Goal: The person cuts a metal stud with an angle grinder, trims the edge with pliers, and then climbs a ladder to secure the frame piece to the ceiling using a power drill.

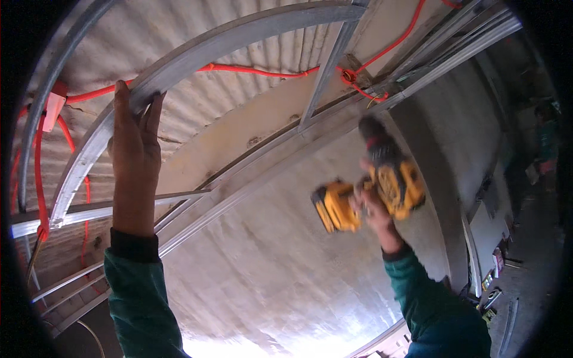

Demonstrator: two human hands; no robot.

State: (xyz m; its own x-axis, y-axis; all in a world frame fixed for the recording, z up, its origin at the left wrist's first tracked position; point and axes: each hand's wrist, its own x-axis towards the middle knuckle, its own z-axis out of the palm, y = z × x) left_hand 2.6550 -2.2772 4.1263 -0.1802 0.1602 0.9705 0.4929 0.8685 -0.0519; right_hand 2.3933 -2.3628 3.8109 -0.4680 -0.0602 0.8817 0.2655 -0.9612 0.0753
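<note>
Right hand (373, 209) grips yellow-and-black cordless drill (397, 184), dark chuck (372, 129) uppermost.

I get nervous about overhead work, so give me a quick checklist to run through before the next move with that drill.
1. Left hand at the curved metal channel: ok, fingers raised against it.
2. Right hand on the drill: ok, wrapped around its handle.
3. Battery pack on the drill: ok, attached at the handle's end.
4. Bit fitted: cannot tell, the drill's front is blurred.
5. Red conduit clear of left fingertips: cannot tell, they overlap closely in view.
6. Gloves: not ok, both hands bare.
</note>
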